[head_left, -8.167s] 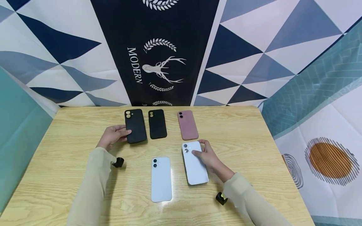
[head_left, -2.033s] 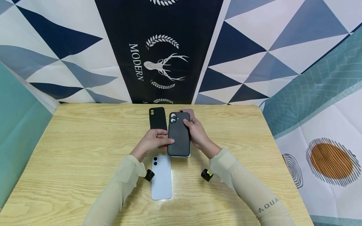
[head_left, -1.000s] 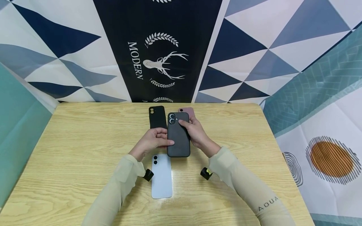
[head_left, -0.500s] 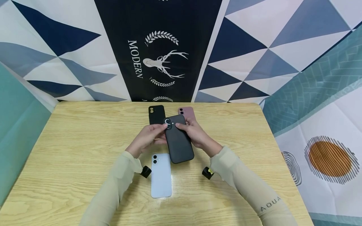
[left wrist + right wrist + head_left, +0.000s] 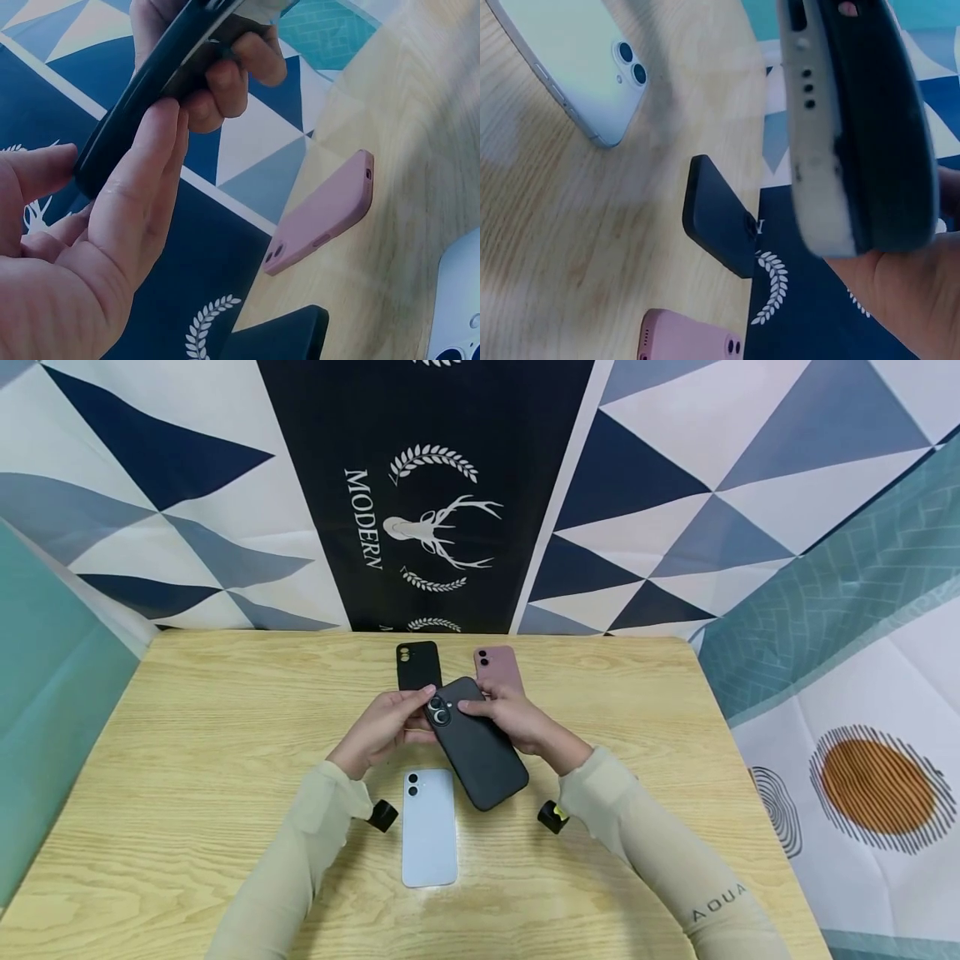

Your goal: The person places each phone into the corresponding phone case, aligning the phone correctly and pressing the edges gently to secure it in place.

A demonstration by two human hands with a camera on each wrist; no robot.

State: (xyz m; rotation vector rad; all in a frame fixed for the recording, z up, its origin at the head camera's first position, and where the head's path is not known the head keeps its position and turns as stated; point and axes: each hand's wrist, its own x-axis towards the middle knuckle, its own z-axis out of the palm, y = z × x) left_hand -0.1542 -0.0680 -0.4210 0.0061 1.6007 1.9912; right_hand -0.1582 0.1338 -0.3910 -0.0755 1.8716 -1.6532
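Above the middle of the table, both hands hold a black phone case point(image 5: 483, 760) with a white phone point(image 5: 821, 180) in it. The right wrist view shows the phone's end standing proud of the case's edge. At the camera corner, my left hand point(image 5: 386, 727) pinches the case, thumb on its back and fingers beneath. My right hand point(image 5: 517, 718) grips the upper right side, thumb across the back near the camera rings; its fingers point(image 5: 225, 86) curl under the phone in the left wrist view. The held phone slants, top end to the left.
A second white phone point(image 5: 429, 835) lies camera side up on the wooden table point(image 5: 225, 727), nearer the person. Behind the hands lie another black phone case point(image 5: 417, 666) and a pink phone case point(image 5: 500, 667). A patterned cloth hangs along the table's back edge.
The black case and white phone, earlier apart in separate hands, are now together. Over the last second the pair has turned, its lower end swinging right, and my left hand moved up to the camera corner.
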